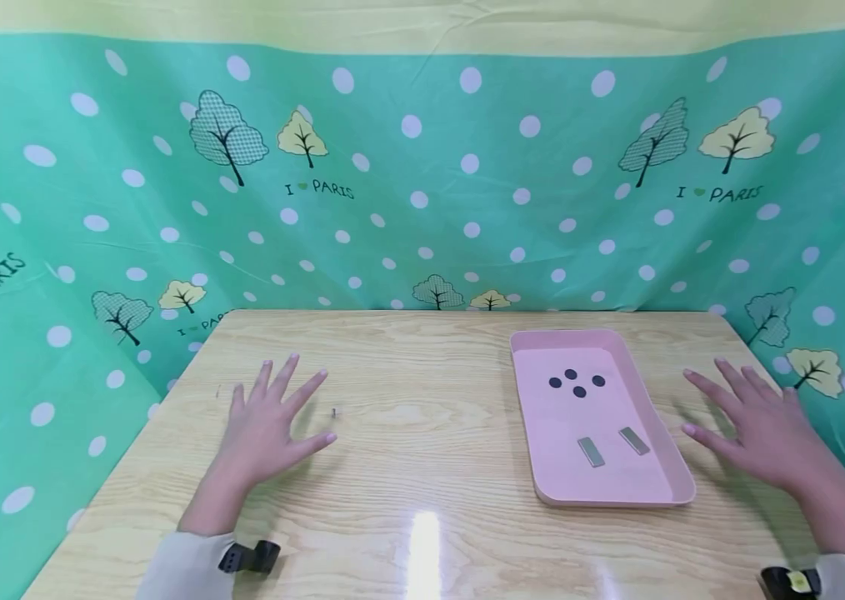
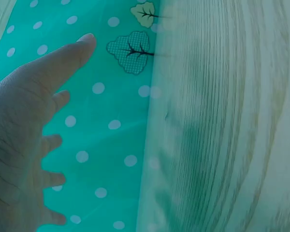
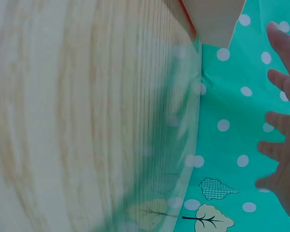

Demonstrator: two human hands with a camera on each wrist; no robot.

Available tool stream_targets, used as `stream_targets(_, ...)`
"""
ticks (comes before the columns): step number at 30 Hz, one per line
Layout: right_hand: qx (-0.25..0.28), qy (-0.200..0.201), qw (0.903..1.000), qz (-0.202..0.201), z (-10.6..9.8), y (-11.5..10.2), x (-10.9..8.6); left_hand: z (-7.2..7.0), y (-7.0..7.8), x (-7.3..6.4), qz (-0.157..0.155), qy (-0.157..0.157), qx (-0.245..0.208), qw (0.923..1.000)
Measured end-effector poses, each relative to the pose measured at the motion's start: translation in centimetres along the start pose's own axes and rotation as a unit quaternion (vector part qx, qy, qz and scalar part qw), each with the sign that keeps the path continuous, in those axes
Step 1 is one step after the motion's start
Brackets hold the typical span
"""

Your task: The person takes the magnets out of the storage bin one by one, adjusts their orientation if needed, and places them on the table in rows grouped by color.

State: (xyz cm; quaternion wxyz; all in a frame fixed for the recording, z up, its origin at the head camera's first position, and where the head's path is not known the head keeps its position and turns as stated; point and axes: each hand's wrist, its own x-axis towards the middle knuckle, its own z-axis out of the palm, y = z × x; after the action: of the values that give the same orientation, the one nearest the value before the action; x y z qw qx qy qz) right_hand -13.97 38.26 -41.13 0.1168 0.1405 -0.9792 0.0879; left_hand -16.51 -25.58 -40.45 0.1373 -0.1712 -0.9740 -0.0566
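My left hand [image 1: 265,433] hovers over the left part of the table with its fingers spread and nothing in them. On the right, my right hand [image 1: 763,429] is likewise spread, beside a pink tray [image 1: 557,492] and apart from it. Several small black discs [image 1: 579,392] lie grouped toward the tray's far end. Nearer its front are two flat grey rectangular bars [image 1: 591,452], both set at a slant. In the left wrist view the thumb and fingers stretch out straight. The right wrist view shows spread fingers and a corner of the tray [image 3: 215,21].
The light wooden table [image 1: 422,458] bears a tiny dark mark [image 1: 333,412] right of the left hand. A green dotted curtain [image 1: 422,167] with printed trees hangs behind the table and along both sides. Dark bands [image 1: 250,557] circle both sleeves.
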Motion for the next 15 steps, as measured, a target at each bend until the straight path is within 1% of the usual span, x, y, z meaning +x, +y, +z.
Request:
stream_targets(3, 0.03, 0.005, 0.9995, -0.012, 0.1, 0.2, 0.0, 0.1, 0.3, 0.2, 0.004, 0.003, -0.006, 1.0)
stream_targets(6, 0.059, 0.003, 0.9982, -0.011, 0.2, 0.4, 0.0, 0.1, 0.6, 0.4, 0.01, 0.005, -0.019, 0.9998)
stream_targets(10, 0.092, 0.004, 0.9957, -0.003, 0.3, 0.3, 0.1, 0.2, 1.0, 0.7, 0.022, 0.012, -0.05, 0.9984)
stream_targets(15, 0.148, 0.006, 0.989, 0.003, 0.2, 0.2, 0.0, 0.4, 1.6, 1.2, 0.034, 0.02, -0.092, 0.995)
